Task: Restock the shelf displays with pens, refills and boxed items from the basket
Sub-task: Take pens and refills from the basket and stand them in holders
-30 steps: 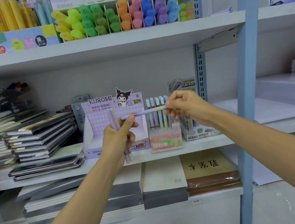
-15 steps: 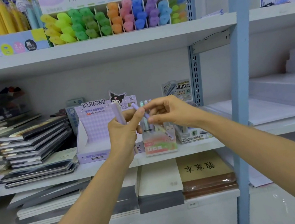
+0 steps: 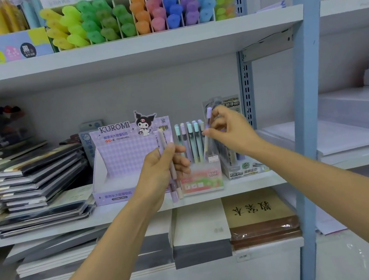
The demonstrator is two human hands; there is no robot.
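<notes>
Nearest us, the left grip (image 3: 160, 174) is curled round a small bundle of spare pens (image 3: 175, 184). They stand almost upright, their tops showing above the fingers and their ends hanging below the hand. This grip sits in front of the left edge of the pink pen display (image 3: 202, 181) and hides part of it.

A little further on, the right grip (image 3: 230, 133) pinches one lilac pen (image 3: 208, 114) between thumb and fingertips. The pen's long axis runs nearly vertical, cap up and leaning slightly right. Its lower end sits at the right end of the display, just beside the row of standing pens (image 3: 190, 139).

We judge this to be the placing step. The open slot lies straight below the pen, so the move is a short drop along the pen's own axis. The right grip is the nearer one and should make it. The standing pens on the left and the grey refill display (image 3: 237, 170) just to the right leave a narrow lane, so a tilted entry could knock a neighbour.

The Kuromi box (image 3: 120, 163) stands to the left on the same shelf (image 3: 118, 214), with stacked notebooks (image 3: 34, 177) beyond it. Above, highlighters (image 3: 137, 13) fill the upper tier. A blue post (image 3: 304, 123) divides off paper stacks (image 3: 354, 120). We see no basket.
</notes>
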